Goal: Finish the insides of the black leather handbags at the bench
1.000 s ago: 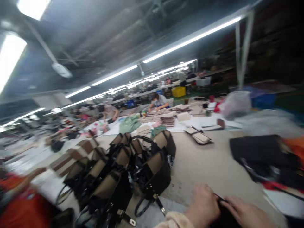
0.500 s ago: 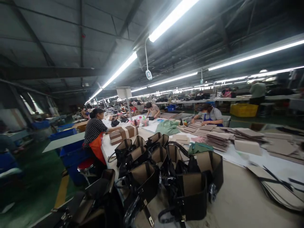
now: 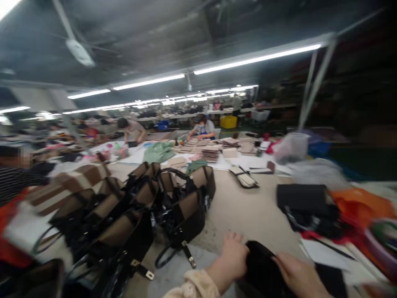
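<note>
At the bottom of the blurred head view, my left hand (image 3: 232,258) grips the left edge of a black bag piece (image 3: 263,271). My right hand (image 3: 296,275) holds its right side. Both hands have fingers curled around the black material, low over the beige worktable (image 3: 251,211). A cream sleeve covers my left wrist. The lower part of the piece runs out of frame.
Several open black handbags with tan linings (image 3: 139,207) crowd the table to the left. A black bag (image 3: 305,203) and orange material (image 3: 362,205) lie at right. Stacks of board pieces (image 3: 211,153) sit farther back. A person in stripes (image 3: 15,178) works at the left edge; others work beyond.
The view swung left half a second ago, with my hands out of sight, and has swung back right. Both hands again hold the black piece, now slightly further left in view.
</note>
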A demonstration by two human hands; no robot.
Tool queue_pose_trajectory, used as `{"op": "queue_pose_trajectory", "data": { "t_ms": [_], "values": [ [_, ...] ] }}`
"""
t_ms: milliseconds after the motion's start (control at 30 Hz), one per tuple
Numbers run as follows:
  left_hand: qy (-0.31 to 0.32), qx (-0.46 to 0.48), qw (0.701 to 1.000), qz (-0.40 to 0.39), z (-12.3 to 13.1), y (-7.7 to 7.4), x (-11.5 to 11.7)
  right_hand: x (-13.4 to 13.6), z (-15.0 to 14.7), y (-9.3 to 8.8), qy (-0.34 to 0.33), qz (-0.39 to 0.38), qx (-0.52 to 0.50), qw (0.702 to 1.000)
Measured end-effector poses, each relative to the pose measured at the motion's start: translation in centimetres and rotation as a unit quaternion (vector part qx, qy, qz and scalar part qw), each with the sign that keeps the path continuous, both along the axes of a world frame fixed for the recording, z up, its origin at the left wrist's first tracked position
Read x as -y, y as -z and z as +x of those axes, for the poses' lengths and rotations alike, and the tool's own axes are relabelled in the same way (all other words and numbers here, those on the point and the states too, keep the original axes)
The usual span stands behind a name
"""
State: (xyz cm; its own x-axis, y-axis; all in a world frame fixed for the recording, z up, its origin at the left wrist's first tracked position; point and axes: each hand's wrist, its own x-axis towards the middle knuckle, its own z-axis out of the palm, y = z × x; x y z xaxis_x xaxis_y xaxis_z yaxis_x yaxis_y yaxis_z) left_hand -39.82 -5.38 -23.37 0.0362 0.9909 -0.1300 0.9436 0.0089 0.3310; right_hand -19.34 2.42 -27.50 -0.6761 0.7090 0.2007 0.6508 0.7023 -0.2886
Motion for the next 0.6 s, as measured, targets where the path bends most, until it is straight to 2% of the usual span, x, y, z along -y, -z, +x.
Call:
{"op": "queue_pose_trajectory", "data": {
  "t_ms": [67, 133, 433, 600],
  "values": [
    [0.023, 0.000, 1.000, 0.013, 0.6, 0.2, -0.1, 0.9, 0.4, 0.1, 0.041, 0.022, 0.047, 0.998],
    [0.044, 0.004, 0.999, 0.016, 0.4, 0.3, -0.6, 1.1, -0.1, -0.1, 0.053, 0.035, 0.072, 0.995],
    [0.096, -0.027, 0.993, 0.065, 1.4, -0.3, -2.2, 1.3, -1.0, -1.4, 0.088, -0.002, 0.082, 0.993],
    [0.075, -0.047, 0.991, 0.102, 2.0, 0.5, -2.6, 0.9, -1.2, -1.4, 0.086, -0.010, 0.074, 0.993]
  ]
}}
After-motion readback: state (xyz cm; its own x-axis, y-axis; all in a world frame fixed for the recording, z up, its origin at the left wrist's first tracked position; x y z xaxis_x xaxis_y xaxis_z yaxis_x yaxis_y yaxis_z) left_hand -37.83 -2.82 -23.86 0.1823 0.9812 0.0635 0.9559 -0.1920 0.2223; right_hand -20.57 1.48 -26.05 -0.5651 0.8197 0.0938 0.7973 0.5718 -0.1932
